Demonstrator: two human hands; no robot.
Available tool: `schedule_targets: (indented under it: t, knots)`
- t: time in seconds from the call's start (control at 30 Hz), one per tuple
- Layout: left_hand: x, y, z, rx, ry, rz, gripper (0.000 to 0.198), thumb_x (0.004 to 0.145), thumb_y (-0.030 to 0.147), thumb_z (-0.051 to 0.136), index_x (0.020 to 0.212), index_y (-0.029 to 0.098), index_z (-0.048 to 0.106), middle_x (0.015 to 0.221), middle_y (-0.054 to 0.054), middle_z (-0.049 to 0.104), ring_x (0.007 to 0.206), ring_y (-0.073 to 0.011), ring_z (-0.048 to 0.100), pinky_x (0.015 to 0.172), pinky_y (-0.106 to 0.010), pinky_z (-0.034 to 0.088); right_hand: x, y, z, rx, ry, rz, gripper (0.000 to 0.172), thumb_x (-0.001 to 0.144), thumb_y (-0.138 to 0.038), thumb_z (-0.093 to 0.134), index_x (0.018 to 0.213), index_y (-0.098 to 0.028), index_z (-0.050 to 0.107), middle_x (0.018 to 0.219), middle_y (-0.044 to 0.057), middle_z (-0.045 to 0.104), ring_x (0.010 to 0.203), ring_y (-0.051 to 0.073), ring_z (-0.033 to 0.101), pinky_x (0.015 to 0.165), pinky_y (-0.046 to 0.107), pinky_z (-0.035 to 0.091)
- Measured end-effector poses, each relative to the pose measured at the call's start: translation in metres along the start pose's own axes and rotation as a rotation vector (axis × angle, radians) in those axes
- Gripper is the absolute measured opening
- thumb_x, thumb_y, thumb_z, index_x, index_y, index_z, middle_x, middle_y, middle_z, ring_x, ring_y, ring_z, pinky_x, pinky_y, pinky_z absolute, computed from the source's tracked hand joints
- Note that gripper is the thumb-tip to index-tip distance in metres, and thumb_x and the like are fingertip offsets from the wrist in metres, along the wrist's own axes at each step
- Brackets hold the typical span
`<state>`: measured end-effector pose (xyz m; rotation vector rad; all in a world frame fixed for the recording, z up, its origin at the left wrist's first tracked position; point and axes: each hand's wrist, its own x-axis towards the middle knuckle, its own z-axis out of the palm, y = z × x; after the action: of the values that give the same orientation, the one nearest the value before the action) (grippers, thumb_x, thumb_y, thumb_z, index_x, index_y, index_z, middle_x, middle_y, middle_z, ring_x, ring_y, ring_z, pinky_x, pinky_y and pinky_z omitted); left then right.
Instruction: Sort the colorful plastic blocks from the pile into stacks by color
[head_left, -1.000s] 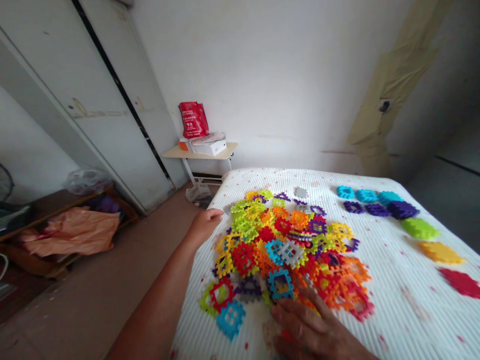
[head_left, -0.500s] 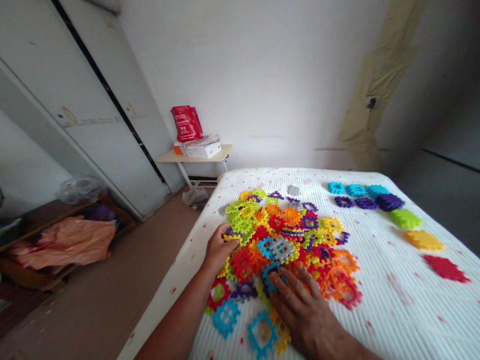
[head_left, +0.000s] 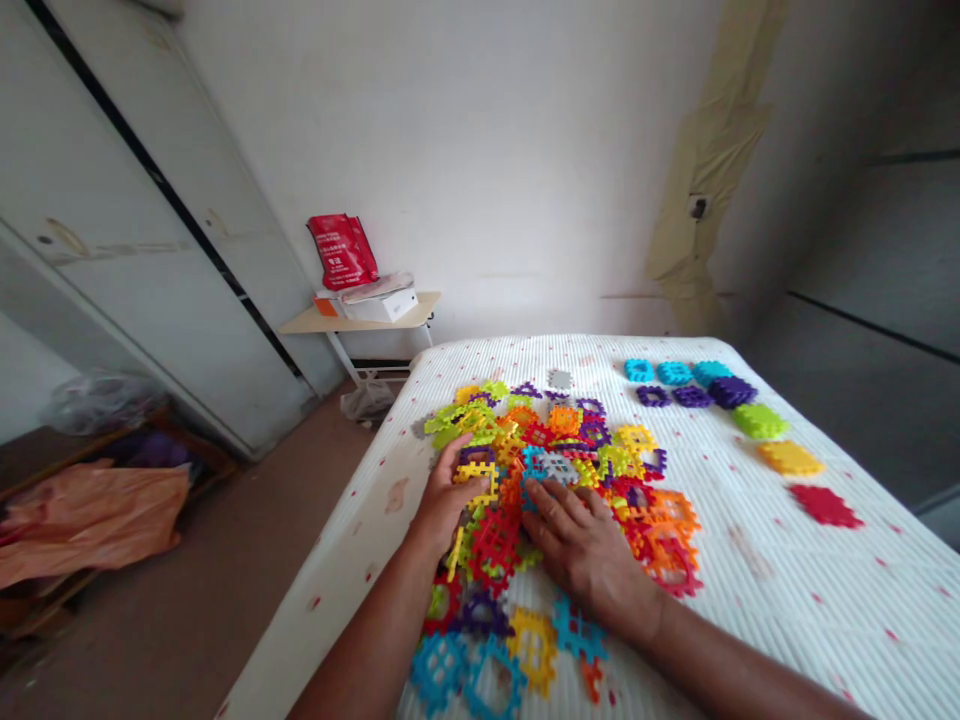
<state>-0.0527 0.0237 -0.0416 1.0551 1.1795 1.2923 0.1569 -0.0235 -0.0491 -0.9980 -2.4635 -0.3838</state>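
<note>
A heap of flat, toothed plastic tiles [head_left: 570, 470] in several colours lies on a white bedspread [head_left: 750, 560]. My left hand [head_left: 444, 497] rests at the heap's left edge, fingers curled round a yellow tile [head_left: 480, 474]. Flat on the pile just right of it lies my right hand [head_left: 581, 545], fingers stretched toward a blue tile [head_left: 534, 468]. Loose blue, yellow and purple tiles [head_left: 487, 660] lie near my forearms.
Sorted stacks lie at the far right: cyan [head_left: 673, 372], purple [head_left: 694, 395], green [head_left: 760, 421], yellow [head_left: 789, 458], red [head_left: 825, 505]. Beyond the bed a small table [head_left: 360, 320] carries a red bag and boxes. Wardrobe doors [head_left: 112, 250] and an orange cloth [head_left: 82, 510] stand left.
Both hands have moved up the bed into the heap's middle. My left hand went from the bed's edge onto the pile and closed on a yellow tile. The view has shifted right.
</note>
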Motion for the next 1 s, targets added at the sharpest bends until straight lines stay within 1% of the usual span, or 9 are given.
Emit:
schedule_targets:
  t: [0.13,0.23,0.37,0.5,0.63,0.7,0.83,0.9,1.0]
  knots:
    - [0.007,0.009,0.019,-0.026,-0.032,0.043,0.069,0.059,0.020,0.070,0.124,0.026,0.048,0.107,-0.002,0.064,0.093,-0.0187,0.060,0.076,-0.026,0.047,0.009,0.019,-0.014,0.031,-0.012,0.113,0.026,0.088,-0.025,0.052,0.112,-0.023,0.062,0.132,0.009,0.051,0.116,0.027,0.045,0.090,0.044,0.038]
    - [0.013,0.016,0.032,-0.033,-0.053,0.076,0.066,0.058,0.021,0.071,0.121,0.025,0.051,0.105,-0.001,0.065,0.094,-0.0189,0.060,0.078,-0.026,0.047,0.012,0.032,-0.023,0.079,-0.028,0.227,0.025,0.087,-0.026,0.053,0.109,-0.023,0.064,0.133,0.010,0.049,0.115,0.029,0.045,0.088,0.044,0.040]
    - [0.022,0.024,0.047,-0.036,-0.129,0.072,0.058,0.062,0.022,0.069,0.117,0.024,0.054,0.103,-0.002,0.064,0.093,-0.0189,0.060,0.079,-0.027,0.046,0.010,0.049,-0.031,0.158,-0.006,0.344,0.027,0.082,-0.017,0.054,0.106,-0.021,0.063,0.130,0.011,0.052,0.111,0.027,0.048,0.088,0.043,0.042]
    - [0.031,0.030,0.063,-0.016,-0.177,0.105,0.050,0.067,0.026,0.066,0.116,0.023,0.055,0.105,-0.003,0.063,0.093,-0.0182,0.059,0.081,-0.027,0.045,0.005,0.068,-0.030,0.218,0.070,0.399,0.033,0.077,-0.011,0.053,0.109,-0.018,0.061,0.125,0.011,0.055,0.108,0.025,0.050,0.090,0.044,0.043]
    - [0.038,0.036,0.080,-0.072,-0.294,0.141,0.044,0.073,0.031,0.064,0.115,0.022,0.054,0.102,-0.005,0.064,0.101,-0.0198,0.059,0.091,-0.031,0.042,-0.003,0.085,-0.025,0.220,0.101,0.478,0.039,0.075,-0.012,0.052,0.114,-0.016,0.059,0.122,0.012,0.056,0.109,0.025,0.051,0.093,0.044,0.044]
    - [0.041,0.039,0.087,-0.092,-0.353,0.132,0.044,0.075,0.033,0.062,0.117,0.022,0.052,0.103,-0.007,0.064,0.105,-0.0220,0.058,0.092,-0.034,0.041,-0.008,0.092,-0.023,0.219,0.118,0.501,0.043,0.073,-0.010,0.051,0.114,-0.017,0.058,0.120,0.012,0.057,0.109,0.024,0.052,0.093,0.043,0.045]
    - [0.043,0.043,0.089,-0.037,-0.412,0.119,0.043,0.078,0.037,0.060,0.117,0.022,0.052,0.110,-0.010,0.063,0.105,-0.0234,0.059,0.095,-0.037,0.040,-0.018,0.103,-0.015,0.204,0.175,0.541,0.039,0.074,-0.012,0.049,0.111,-0.017,0.060,0.116,0.012,0.060,0.106,0.024,0.055,0.091,0.043,0.047]
    - [0.043,0.045,0.085,0.039,-0.423,0.131,0.042,0.078,0.038,0.060,0.115,0.021,0.054,0.110,-0.010,0.063,0.105,-0.0237,0.059,0.097,-0.038,0.038,-0.023,0.108,-0.009,0.210,0.186,0.570,0.034,0.078,-0.017,0.048,0.109,-0.015,0.060,0.114,0.014,0.061,0.105,0.025,0.056,0.091,0.044,0.047]
    - [0.040,0.046,0.077,0.159,-0.466,0.156,0.040,0.079,0.040,0.057,0.114,0.020,0.056,0.112,-0.011,0.063,0.109,-0.0248,0.057,0.100,-0.040,0.036,-0.029,0.114,0.003,0.243,0.207,0.606,0.034,0.080,-0.024,0.048,0.111,-0.015,0.059,0.113,0.014,0.062,0.106,0.026,0.056,0.092,0.045,0.047]
